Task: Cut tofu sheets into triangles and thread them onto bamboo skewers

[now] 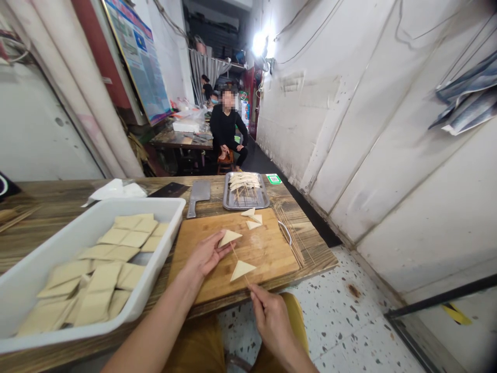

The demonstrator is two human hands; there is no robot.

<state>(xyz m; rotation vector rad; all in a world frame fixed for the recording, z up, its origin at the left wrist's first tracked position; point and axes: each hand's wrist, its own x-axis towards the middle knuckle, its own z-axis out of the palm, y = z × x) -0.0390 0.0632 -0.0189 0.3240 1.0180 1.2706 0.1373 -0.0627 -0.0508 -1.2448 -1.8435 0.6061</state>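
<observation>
Over the wooden cutting board (272,248), my left hand (209,252) holds a pale triangular piece (230,238) between thumb and fingers. A thin skewer (234,250) runs from that piece toward a second triangle (243,270), which is threaded on it nearer to me. My right hand (271,313) pinches the skewer's lower end at the board's front edge. Several loose triangles (254,221) lie at the back of the board. On its right side, bare skewers (295,241) lie beside and across the board's metal handle (285,232).
A white tub (176,207) of square sheets (103,282) stands at the left. Behind the board are a cleaver (200,191) and a metal tray (227,199) with skewered pieces (244,181). A person in black (228,127) sits farther back, near another table (182,141).
</observation>
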